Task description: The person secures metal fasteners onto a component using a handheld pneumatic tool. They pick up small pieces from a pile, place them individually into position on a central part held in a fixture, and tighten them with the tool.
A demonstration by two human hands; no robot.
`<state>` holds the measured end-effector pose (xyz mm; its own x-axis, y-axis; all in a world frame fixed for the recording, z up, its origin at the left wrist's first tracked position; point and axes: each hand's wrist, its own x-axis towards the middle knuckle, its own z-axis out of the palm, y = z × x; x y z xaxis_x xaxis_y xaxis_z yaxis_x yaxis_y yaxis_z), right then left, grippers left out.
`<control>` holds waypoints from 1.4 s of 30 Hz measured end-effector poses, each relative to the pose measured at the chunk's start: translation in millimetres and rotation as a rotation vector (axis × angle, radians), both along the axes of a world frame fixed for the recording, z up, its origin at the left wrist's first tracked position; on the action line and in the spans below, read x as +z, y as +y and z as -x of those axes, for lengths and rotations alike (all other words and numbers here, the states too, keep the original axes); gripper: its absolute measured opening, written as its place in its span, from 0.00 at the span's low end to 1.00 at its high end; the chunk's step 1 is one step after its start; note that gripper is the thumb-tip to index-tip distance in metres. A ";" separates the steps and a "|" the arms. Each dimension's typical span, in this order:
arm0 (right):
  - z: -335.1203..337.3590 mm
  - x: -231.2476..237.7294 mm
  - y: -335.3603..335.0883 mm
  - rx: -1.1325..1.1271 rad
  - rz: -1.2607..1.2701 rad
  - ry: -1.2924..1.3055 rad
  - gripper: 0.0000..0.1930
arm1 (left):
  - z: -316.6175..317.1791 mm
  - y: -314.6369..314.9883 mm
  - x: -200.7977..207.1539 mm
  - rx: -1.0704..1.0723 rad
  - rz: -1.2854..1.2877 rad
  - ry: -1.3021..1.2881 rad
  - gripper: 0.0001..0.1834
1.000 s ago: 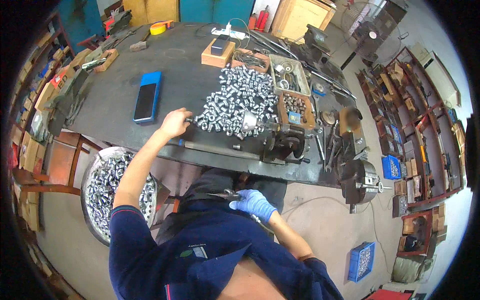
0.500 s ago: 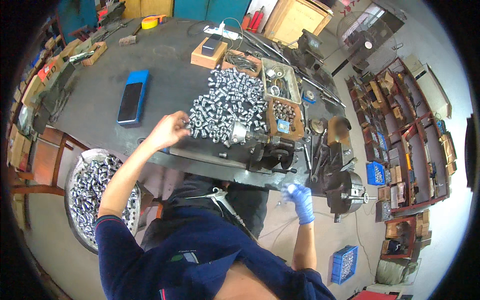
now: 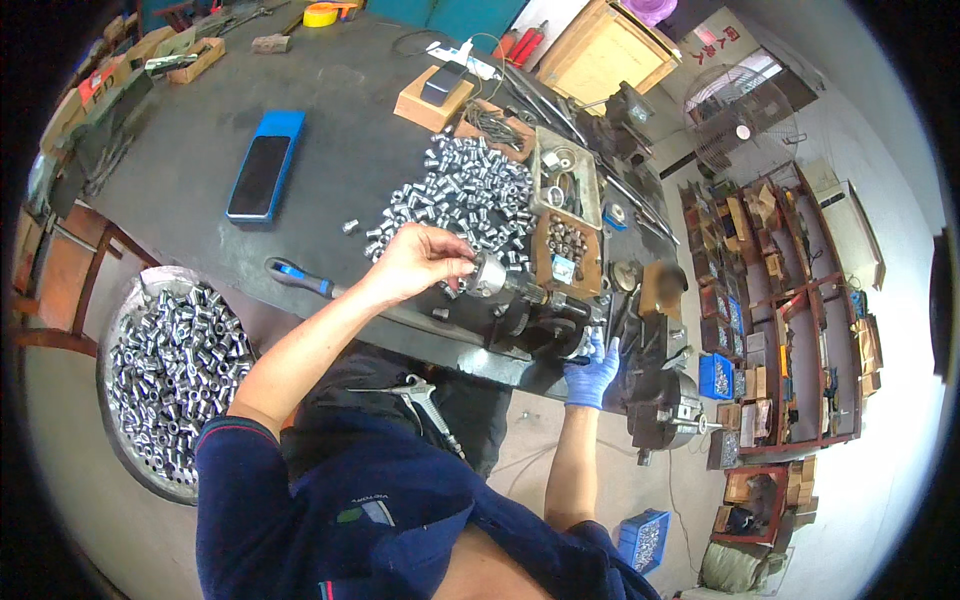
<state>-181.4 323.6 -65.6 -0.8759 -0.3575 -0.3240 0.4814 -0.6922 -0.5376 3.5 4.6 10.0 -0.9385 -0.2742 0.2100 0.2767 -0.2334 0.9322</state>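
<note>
Left hand [image 3: 425, 262] has moved rightward, curled beside the silver chuck [image 3: 490, 277].

Large red characters [image 3: 713, 46] stand on the grey back wall [image 3: 746, 40] between one and two o'clock, above the pedestal fan [image 3: 742, 130], and at ten o'clock a few dark capital letters show on the red patch of a cardboard box [image 3: 99, 84]. At seven o'clock, the chest of the navy shirt [image 3: 290, 530] bears a short line of pale lettering [image 3: 370, 498] over a green-and-white emblem [image 3: 378, 513], too small to make out.
</note>
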 end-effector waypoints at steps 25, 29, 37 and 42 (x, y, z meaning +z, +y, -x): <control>-2.7 6.6 -18.8 -0.158 -0.264 0.138 0.16 | -0.7 10.1 0.9 0.058 -0.033 -0.162 0.07; -16.2 15.8 -4.1 0.023 -0.206 0.196 0.17 | 3.6 7.0 -7.0 0.053 0.066 -0.035 0.07; -32.4 40.2 -10.7 -0.080 -0.187 0.255 0.17 | -3.5 12.9 -10.5 0.064 -0.038 -0.083 0.07; -15.8 15.6 -15.6 -0.101 -0.321 0.223 0.14 | -7.3 13.3 -0.5 0.045 -0.002 -0.203 0.09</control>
